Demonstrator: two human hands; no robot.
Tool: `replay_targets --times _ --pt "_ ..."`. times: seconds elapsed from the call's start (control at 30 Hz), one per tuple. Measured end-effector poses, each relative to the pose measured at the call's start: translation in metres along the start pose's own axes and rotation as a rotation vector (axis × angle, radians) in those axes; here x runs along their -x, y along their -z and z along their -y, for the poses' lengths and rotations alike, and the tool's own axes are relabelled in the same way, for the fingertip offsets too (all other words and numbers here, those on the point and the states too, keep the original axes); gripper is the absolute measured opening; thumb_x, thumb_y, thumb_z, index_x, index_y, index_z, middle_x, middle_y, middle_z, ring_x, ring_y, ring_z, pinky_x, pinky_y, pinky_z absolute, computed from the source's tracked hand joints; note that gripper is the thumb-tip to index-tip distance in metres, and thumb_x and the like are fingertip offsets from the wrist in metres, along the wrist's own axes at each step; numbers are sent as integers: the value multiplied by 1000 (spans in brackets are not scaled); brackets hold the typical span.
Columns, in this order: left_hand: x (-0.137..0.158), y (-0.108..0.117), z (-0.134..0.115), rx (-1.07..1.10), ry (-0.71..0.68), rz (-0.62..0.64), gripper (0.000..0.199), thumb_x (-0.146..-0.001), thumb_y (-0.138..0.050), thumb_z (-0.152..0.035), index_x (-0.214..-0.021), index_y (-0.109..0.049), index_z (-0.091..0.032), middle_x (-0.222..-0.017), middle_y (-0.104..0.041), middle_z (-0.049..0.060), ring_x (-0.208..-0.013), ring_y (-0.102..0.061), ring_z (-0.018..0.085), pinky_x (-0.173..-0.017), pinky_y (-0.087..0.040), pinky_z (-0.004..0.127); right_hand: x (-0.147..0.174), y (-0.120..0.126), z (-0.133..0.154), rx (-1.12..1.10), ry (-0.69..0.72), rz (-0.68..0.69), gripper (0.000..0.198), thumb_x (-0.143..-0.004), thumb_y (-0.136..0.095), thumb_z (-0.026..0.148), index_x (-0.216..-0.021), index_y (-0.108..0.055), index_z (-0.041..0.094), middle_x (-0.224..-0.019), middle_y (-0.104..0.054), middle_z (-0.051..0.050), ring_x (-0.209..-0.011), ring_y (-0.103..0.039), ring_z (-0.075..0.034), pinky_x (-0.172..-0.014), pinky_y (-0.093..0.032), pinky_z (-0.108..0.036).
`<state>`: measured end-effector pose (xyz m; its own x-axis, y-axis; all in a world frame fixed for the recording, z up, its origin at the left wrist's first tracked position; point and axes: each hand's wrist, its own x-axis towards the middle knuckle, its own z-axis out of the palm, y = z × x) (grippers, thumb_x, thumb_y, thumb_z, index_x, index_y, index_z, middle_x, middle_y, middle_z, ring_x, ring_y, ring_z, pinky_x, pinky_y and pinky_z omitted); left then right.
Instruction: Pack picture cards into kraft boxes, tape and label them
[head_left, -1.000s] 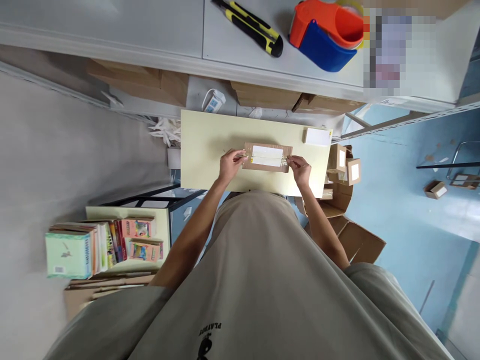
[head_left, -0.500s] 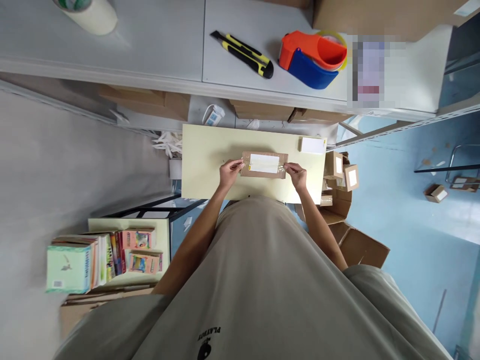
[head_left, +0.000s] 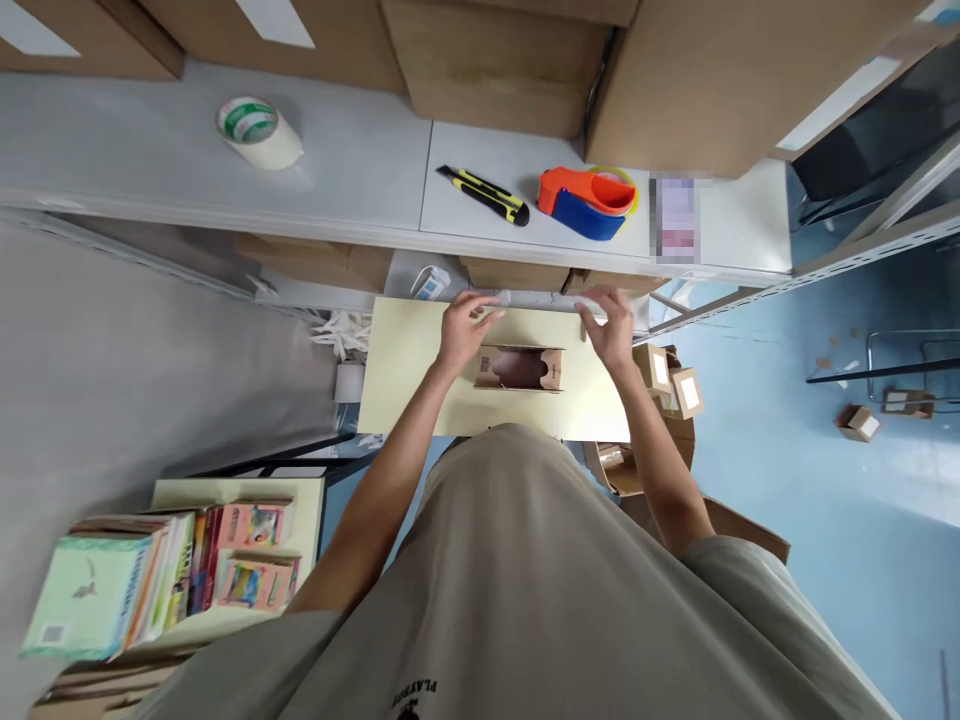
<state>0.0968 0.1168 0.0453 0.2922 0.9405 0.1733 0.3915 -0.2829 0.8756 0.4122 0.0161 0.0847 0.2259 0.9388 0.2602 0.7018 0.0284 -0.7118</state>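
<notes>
A small brown cardboard box (head_left: 487, 370) lies on the pale yellow table (head_left: 405, 390) in front of me. Its upper face has a wide opening that shows a dark inside. Above the box and to its left is my left hand (head_left: 463, 332), thumb and fingers apart, holding nothing. My right hand (head_left: 613, 328) hovers above the box's right side, its fingers curved and spread with nothing between them. Neither hand touches the box. The right hand covers most of the table's far right corner.
Beyond the table, a grey shelf (head_left: 360, 170) holds a tape roll (head_left: 274, 140), a utility knife (head_left: 486, 195), an orange and blue tape dispenser (head_left: 589, 203) and large cartons (head_left: 502, 70). Books (head_left: 187, 570) stand at lower left. Small boxes (head_left: 684, 392) sit in an open carton on the right.
Both hands have let go of the box and lifted apart. Its labelled face was up before; now an open face shows. The view has shifted, bringing more of the shelf into sight.
</notes>
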Motion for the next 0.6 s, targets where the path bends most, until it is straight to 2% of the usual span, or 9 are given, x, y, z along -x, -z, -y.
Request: replay_targets --times 0.07,0.13,0.23,0.33,0.4,0.47,0.53,0.6 --pt "-32 -4 -36 15 -94 -26 21 -104 -91 -35 -121 -88 -25 -124 -82 7 -106 -78 22 -102 -69 38 -47 16 19 86 118 -42 45 -119 -65 58 -151 -78 28 -156 -73 -18 -155 -64 -42 -139 -51 -66" --pt "-61 -10 -68 47 -180 -47 23 -106 -91 -36 -125 -87 -24 -126 -81 7 -111 -79 23 -104 -70 39 -93 21 28 170 195 -54 58 -120 -64 63 -163 -67 24 -167 -65 -20 -162 -58 -46 -140 -46 -74" --pt "-92 -24 -102 74 -240 -61 22 -110 -87 -36 -128 -83 -24 -127 -79 6 -118 -80 26 -105 -71 42 -152 8 18 236 206 -20 63 -122 -56 67 -157 -65 16 -165 -64 -25 -166 -55 -52 -138 -42 -85" --pt "-104 -40 -118 95 -246 -65 19 -115 -80 -35 -130 -81 -23 -127 -77 4 -120 -82 27 -104 -72 47 -190 -13 -6 231 216 -4 62 -125 -51 65 -146 -68 8 -153 -72 -28 -161 -62 -53 -139 -37 -88" --pt "-102 -48 -121 125 -245 -56 19 -115 -81 -35 -130 -81 -23 -127 -79 4 -118 -83 26 -103 -73 47 -202 -22 -18 207 209 -1 60 -126 -50 62 -142 -69 8 -146 -77 -27 -157 -67 -50 -141 -36 -85" --pt "-91 -52 -119 173 -237 -43 21 -112 -85 -36 -129 -82 -24 -126 -81 4 -115 -84 25 -103 -73 44 -200 -23 -22 199 172 6 57 -125 -56 61 -144 -69 10 -141 -80 -26 -154 -70 -48 -142 -38 -81" --pt "-70 -51 -113 231 -200 -29 23 -110 -88 -36 -129 -82 -25 -124 -84 5 -113 -84 23 -104 -72 40 -183 -17 -18 202 123 19 57 -120 -65 62 -149 -69 13 -142 -82 -26 -151 -72 -49 -141 -42 -78" --pt "-41 -47 -105 292 -129 -15 25 -110 -87 -35 -132 -82 -25 -122 -86 6 -113 -85 22 -105 -72 38 -147 -8 -6 177 79 29 62 -115 -72 65 -154 -67 17 -148 -81 -26 -148 -74 -50 -137 -47 -77"
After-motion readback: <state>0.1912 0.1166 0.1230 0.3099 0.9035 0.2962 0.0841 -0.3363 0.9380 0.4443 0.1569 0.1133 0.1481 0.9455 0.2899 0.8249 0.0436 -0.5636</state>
